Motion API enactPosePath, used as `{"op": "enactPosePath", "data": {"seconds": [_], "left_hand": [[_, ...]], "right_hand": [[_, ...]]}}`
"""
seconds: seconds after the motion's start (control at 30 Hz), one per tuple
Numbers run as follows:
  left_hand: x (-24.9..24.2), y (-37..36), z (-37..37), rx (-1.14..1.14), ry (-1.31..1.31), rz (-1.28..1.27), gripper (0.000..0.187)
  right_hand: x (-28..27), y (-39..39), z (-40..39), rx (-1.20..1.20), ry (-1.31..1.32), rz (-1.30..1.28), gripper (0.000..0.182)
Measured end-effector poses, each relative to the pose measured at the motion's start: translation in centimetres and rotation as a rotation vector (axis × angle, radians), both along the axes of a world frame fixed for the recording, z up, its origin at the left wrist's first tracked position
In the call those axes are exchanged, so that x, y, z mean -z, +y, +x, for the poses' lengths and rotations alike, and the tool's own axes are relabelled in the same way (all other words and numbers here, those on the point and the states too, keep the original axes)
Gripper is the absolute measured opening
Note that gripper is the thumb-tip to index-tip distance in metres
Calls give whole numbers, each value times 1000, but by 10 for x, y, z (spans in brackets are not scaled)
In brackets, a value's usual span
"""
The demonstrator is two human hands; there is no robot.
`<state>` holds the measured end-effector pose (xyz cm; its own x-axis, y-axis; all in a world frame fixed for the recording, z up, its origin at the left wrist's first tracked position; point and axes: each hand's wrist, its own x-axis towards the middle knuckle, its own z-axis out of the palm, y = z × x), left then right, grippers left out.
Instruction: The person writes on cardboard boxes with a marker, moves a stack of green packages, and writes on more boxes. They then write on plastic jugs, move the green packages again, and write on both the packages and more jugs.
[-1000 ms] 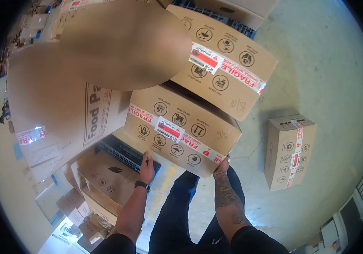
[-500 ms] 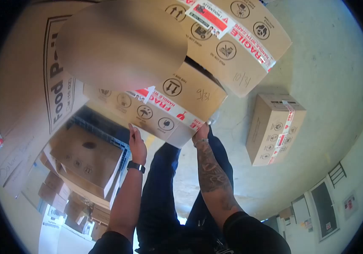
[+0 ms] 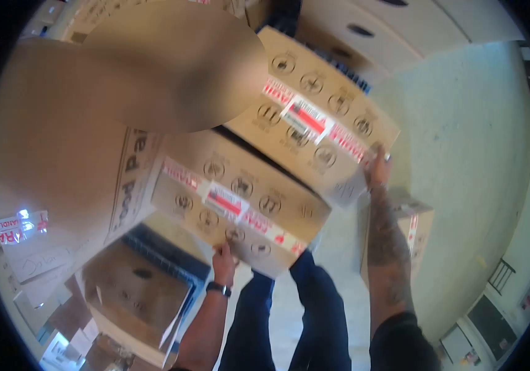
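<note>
Two taped cardboard boxes lie side by side at an angle, a dark gap between them. My left hand [image 3: 224, 262] touches the lower side of the nearer box [image 3: 299, 213], a finger pointing up against its printed face; the hand looks open, though slightly blurred. At the right end of the farther box [image 3: 314, 80], my right hand [image 3: 377, 168] is closed around the edge, a ring showing on one finger. Both boxes carry red-and-white fragile tape, a label and handling symbols.
A large carton [image 3: 60, 136] fills the left side. An open carton [image 3: 132, 278] sits at lower left by a blue-grey crate [image 3: 181, 260]. Another taped box [image 3: 422, 238] stands on the floor [image 3: 475, 161] behind my right arm. Cartons with hand holes [image 3: 395, 28] line the top.
My right hand has moved from the nearer box's end to the farther box's right end. My left hand has come against the nearer box. The view has shifted, showing cartons at the top.
</note>
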<state>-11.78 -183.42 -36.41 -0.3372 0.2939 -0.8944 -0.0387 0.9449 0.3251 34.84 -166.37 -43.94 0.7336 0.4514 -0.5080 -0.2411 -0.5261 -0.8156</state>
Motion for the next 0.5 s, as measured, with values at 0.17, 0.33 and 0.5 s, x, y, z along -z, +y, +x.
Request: {"op": "enactPosePath", "data": {"seconds": [0.17,0.33,0.5], "left_hand": [[10,-17,-9,175,24,-31,42],[32,-35,-47,484,104,19,44],[-23,-28,-39,975,256,195,38]], "right_hand": [[0,3,-6,-146,-3,23,65],[-41,-71,23,-210,-114,60,49],[-68,-315,37,-163,-361,-126,34]]}}
